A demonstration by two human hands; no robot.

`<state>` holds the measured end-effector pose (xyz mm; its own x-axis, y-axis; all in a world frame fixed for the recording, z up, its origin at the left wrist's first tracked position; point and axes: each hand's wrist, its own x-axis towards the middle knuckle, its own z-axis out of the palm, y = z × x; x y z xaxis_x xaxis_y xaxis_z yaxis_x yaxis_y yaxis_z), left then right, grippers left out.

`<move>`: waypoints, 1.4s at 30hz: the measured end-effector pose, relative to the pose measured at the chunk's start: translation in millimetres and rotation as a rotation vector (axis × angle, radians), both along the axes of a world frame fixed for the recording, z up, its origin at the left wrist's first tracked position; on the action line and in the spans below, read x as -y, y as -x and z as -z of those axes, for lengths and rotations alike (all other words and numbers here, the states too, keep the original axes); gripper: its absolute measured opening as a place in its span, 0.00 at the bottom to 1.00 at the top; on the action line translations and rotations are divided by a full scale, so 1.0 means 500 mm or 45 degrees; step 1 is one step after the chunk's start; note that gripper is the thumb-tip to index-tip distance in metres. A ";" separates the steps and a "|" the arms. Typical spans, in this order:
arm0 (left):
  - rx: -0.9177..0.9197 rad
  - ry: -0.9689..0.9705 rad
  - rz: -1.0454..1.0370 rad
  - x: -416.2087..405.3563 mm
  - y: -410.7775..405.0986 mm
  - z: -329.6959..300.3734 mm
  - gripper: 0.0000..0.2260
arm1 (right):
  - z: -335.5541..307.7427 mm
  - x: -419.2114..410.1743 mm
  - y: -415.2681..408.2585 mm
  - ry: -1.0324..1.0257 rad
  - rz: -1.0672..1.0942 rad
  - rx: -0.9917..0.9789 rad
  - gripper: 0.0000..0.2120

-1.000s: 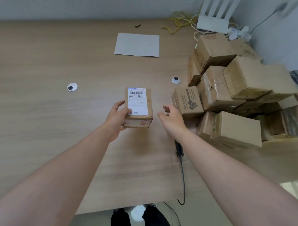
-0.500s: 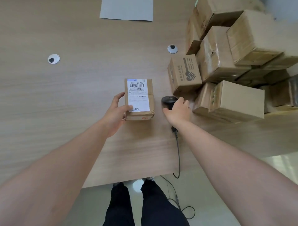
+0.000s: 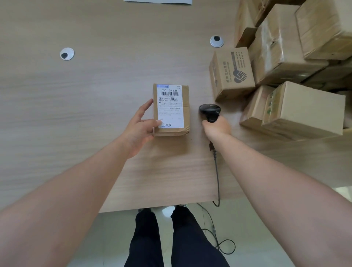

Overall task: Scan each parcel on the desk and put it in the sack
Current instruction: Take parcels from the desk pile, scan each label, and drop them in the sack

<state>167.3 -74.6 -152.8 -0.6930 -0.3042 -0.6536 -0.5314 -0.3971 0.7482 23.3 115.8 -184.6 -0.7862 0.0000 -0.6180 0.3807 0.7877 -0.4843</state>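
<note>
A small brown parcel (image 3: pixel 171 109) with a white shipping label facing up lies flat on the wooden desk (image 3: pixel 85 114). My left hand (image 3: pixel 140 127) holds its left side, thumb on the label's lower corner and fingers along the edge. Just right of the parcel, my right hand (image 3: pixel 216 128) grips the handle of a black barcode scanner (image 3: pixel 209 111), whose head points away from me. The scanner's cable (image 3: pixel 217 171) runs back over the desk's front edge. No sack is in view.
A pile of several cardboard parcels (image 3: pixel 285 66) fills the desk's right side, the nearest one (image 3: pixel 231 73) printed with a handshake logo. Two round cable grommets (image 3: pixel 67 54) (image 3: pixel 216 41) sit in the desktop. A grey sheet's edge (image 3: pixel 158 1) shows at the top.
My right hand reached down to the scanner and closed round its handle. The parcel went from lifted to lying on the desk, still in my left hand. The camera tilted down.
</note>
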 end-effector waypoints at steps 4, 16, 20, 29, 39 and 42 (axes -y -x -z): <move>-0.028 0.027 -0.034 0.013 -0.016 -0.024 0.36 | -0.037 0.008 -0.011 0.125 0.056 -0.019 0.13; -0.153 0.103 -0.105 0.089 -0.042 -0.143 0.37 | -0.297 0.078 -0.062 0.537 0.034 -0.220 0.10; -0.232 0.088 -0.128 0.126 -0.044 -0.197 0.37 | -0.377 0.133 -0.098 0.597 0.012 -0.248 0.13; -0.364 0.086 -0.077 0.227 -0.050 -0.274 0.40 | -0.481 0.241 -0.180 0.603 -0.033 -0.414 0.17; -0.382 0.102 -0.163 0.290 -0.051 -0.288 0.38 | -0.530 0.286 -0.224 0.652 -0.034 -0.438 0.15; -0.395 0.100 -0.176 0.296 -0.053 -0.291 0.37 | -0.535 0.292 -0.232 0.657 -0.059 -0.462 0.14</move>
